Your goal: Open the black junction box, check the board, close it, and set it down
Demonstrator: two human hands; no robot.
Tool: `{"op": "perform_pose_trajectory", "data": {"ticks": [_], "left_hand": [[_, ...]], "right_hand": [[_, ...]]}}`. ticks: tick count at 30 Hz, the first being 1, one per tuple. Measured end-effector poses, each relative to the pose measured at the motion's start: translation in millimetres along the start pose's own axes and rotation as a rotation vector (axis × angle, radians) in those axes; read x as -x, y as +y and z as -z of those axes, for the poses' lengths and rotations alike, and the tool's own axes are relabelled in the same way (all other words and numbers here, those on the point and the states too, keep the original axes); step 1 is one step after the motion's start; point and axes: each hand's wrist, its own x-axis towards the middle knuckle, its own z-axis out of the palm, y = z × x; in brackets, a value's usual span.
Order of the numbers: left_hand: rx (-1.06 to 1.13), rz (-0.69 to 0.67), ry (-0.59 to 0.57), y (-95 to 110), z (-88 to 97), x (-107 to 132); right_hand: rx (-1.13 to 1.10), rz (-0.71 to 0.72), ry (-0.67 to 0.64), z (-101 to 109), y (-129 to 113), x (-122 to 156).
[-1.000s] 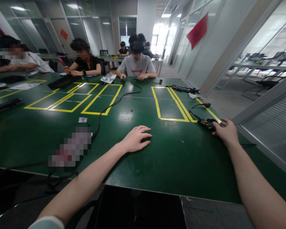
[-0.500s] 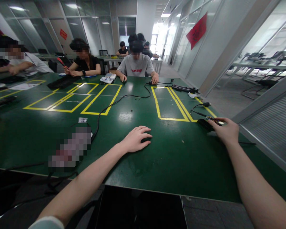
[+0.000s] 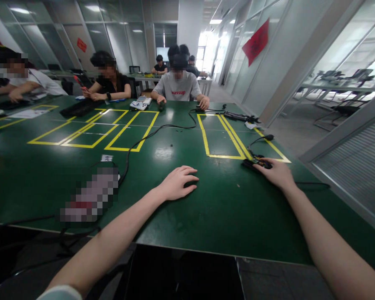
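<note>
Black device [image 3: 251,165], its right end in the grip of the right hand's half-curled fingers [image 3: 273,162]

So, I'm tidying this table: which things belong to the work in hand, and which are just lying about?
In hand:
black device, held by the right hand

Seemingly lying about, untouched:
white label
white scrap
black tripod-like item
blurred pinkish object
</note>
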Motion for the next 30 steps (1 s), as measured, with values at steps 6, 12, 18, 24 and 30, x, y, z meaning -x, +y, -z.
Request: {"op": "perform_pose_trajectory", "data": {"ticks": [6, 12, 18, 24, 30], "left_hand": [[0.008, 0.010, 0.049, 2, 4.4, -2], [0.112, -0.046, 0.047, 9, 10.0, -1], [0.035, 0.023, -0.007, 9, 12.0, -2], [-0.032, 0.053, -0.030, 6, 11.0, -3], [-0.081, 0.085, -0.035, 3, 10.1, -4]], "right_hand": [[-0.230, 0.485, -0.292, -31, -81, 50], [-0.429, 0.885, -0.564, -47, -146, 102], [-0.459, 0.815, -0.510, -35, -140, 99], [-0.403, 0.694, -0.487, -26, -125, 83], [-0.469, 0.644, -0.481, -26, -129, 85]]}}
